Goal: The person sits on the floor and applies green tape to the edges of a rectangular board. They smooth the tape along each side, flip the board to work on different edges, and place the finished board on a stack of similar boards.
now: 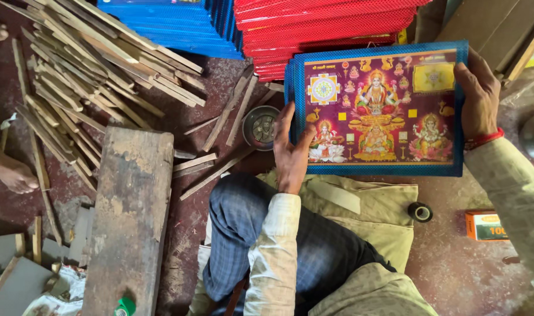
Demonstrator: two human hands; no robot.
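gripping blue-framed picture [378,108] between left hand [290,155], right hand [479,96].

Both hands hold a blue-framed picture [377,108] flat over the lap. L hand [290,153] grips its left edge, thumb on the print; R hand [479,96] clasps the top right corner, red thread at the wrist. Just left of the picture, a small metal bowl [261,127] on the floor. Behind: red frames [325,29] stacked, blue frames [167,26] beside them. Wood strips [85,76] piled at left, a thick plank [129,216] nearer. Tape roll [420,211] and orange box [483,226] lie near the R arm. A bare foot [12,172] at far left.
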